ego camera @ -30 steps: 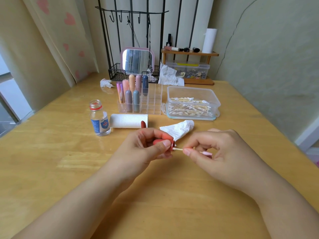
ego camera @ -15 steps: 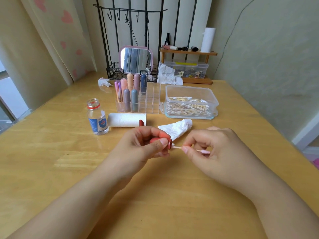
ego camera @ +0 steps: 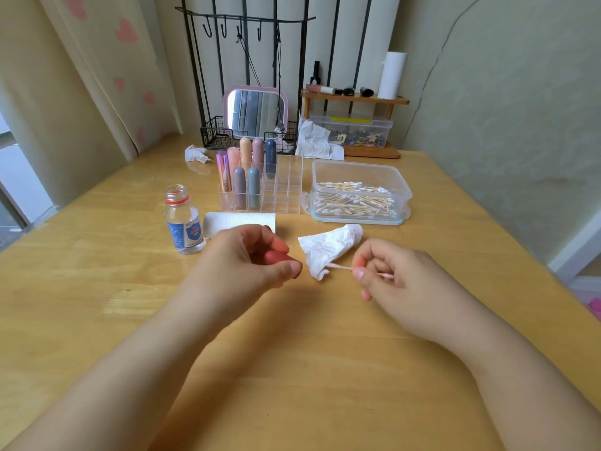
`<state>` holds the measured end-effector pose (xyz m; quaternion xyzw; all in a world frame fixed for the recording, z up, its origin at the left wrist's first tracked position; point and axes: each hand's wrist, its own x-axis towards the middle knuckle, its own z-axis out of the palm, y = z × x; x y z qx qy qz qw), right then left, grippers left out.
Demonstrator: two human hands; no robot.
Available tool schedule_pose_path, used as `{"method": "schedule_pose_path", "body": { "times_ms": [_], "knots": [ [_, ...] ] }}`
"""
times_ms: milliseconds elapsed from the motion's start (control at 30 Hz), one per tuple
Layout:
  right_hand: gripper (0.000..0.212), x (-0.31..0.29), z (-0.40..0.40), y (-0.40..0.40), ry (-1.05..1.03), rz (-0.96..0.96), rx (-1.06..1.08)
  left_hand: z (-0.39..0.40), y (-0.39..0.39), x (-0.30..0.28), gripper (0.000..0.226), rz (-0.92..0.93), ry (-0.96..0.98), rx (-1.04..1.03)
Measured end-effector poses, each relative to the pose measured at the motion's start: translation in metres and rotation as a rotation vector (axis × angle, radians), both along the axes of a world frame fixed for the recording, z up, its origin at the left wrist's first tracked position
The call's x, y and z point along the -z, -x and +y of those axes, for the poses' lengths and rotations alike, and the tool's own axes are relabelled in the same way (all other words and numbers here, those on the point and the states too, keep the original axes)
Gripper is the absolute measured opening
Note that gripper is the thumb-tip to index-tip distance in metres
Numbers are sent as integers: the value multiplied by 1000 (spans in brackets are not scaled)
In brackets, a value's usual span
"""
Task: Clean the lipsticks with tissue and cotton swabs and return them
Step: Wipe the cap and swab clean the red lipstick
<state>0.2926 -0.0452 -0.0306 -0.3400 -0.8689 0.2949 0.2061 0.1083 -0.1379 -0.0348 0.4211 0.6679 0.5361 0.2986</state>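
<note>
Near the table's (ego camera: 97,288) left edge stands a small clear bottle (ego camera: 184,222) with a red neck ring and a blue label. Just right of it lies a white tissue roll (ego camera: 239,222) on its side. Behind the roll, toward the far edge, a clear organizer (ego camera: 276,190) holds seven capped lipsticks (ego camera: 245,177) upright in its left compartments; its right compartments show only clear plastic.

In front of the roll, the left hand (ego camera: 247,265) is curled round a red lipstick (ego camera: 276,257), thumb and fingers gripping it near the middle of the table. Just right of this hand lies a crumpled tissue (ego camera: 328,249) on the wood. A cotton swab (ego camera: 341,267) with pinkish tips has one tip over the tissue's near corner; whether it touches, I cannot tell. The right hand (ego camera: 396,284) pinches the swab's stick between thumb and forefinger, the other fingers curled in. The swab and the red lipstick are apart.

Behind the tissue, a clear plastic box (ego camera: 359,170) of cotton swabs sits open toward the far right of the table.
</note>
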Motion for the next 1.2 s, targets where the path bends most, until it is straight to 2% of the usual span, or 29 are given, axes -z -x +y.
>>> {"method": "schedule_pose_path", "body": {
  "times_ms": [200, 267, 433, 533, 633, 733, 800, 967, 1133, 1200],
  "knots": [
    [25, 27, 3, 13, -115, -45, 48, -8, 18, -8, 15, 359, 196, -69],
    [25, 31, 1, 16, -138, -60, 47, -8, 25, -9, 17, 397, 223, -89],
    [26, 36, -6, 25, -170, -89, 43, -6, 37, -7, 17, 325, 235, -104],
    [12, 40, -9, 29, -210, -122, 58, -5, 43, -5, 16, 243, 224, -98],
    [15, 35, -13, 31, -260, 33, 99, -6, 50, -7, 16, 104, 172, -50],
    [16, 14, -24, 39, -23, 251, 106, -11, 51, -14, 20, -148, 71, 110],
    [18, 5, -31, 46, 169, 327, 26, -15, 50, -19, 23, -206, 43, 186],
    [20, -1, -37, 61, 368, 484, -61, -14, 44, -18, 23, -406, -32, 300],
    [23, -2, -33, 69, 447, 593, -94, -10, 41, -14, 17, -431, -52, 296],
    [17, -2, -23, 69, 397, 600, -65, -6, 44, -10, 20, -297, -38, 172]
  ]
}}
